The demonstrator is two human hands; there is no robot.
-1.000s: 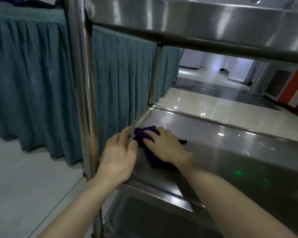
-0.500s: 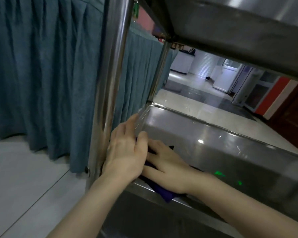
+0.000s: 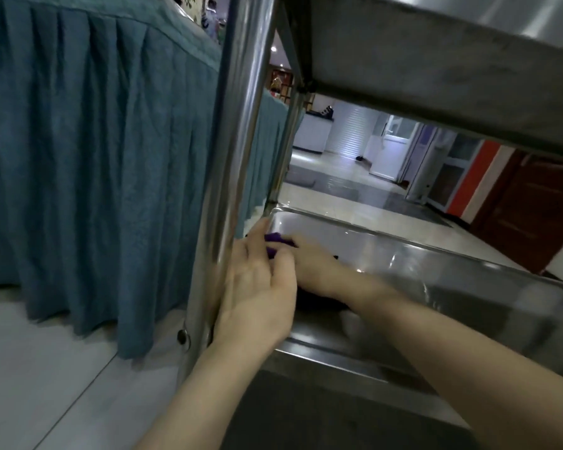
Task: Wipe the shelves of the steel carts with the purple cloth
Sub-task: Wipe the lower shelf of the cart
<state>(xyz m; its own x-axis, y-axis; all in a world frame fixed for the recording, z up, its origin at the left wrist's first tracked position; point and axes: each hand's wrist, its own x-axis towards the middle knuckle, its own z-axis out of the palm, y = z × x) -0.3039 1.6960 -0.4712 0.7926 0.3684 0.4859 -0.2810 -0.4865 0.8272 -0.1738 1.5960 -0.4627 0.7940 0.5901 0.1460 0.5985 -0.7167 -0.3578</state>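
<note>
The steel cart's middle shelf (image 3: 436, 267) lies in front of me, with the upper shelf (image 3: 436, 53) overhead. A purple cloth (image 3: 275, 243) lies at the shelf's left end, mostly hidden under my hands. My right hand (image 3: 316, 267) lies flat on the cloth and presses it onto the shelf. My left hand (image 3: 257, 290) rests with straight fingers along the shelf's left rim, beside the near upright post (image 3: 231, 157). Its fingertips touch the cloth's edge.
A table with a pleated teal skirt (image 3: 95, 157) stands close on the left of the cart. A lower shelf (image 3: 306, 417) shows beneath the rim. Behind the cart a glossy tiled floor (image 3: 355, 203) runs toward white doors and an orange wall panel (image 3: 472, 177).
My view dropped lower and closer to the cart post. My right hand slid the cloth along the shelf's left end, toward the near rim and then back toward the far corner. The left hand stayed at the rim.
</note>
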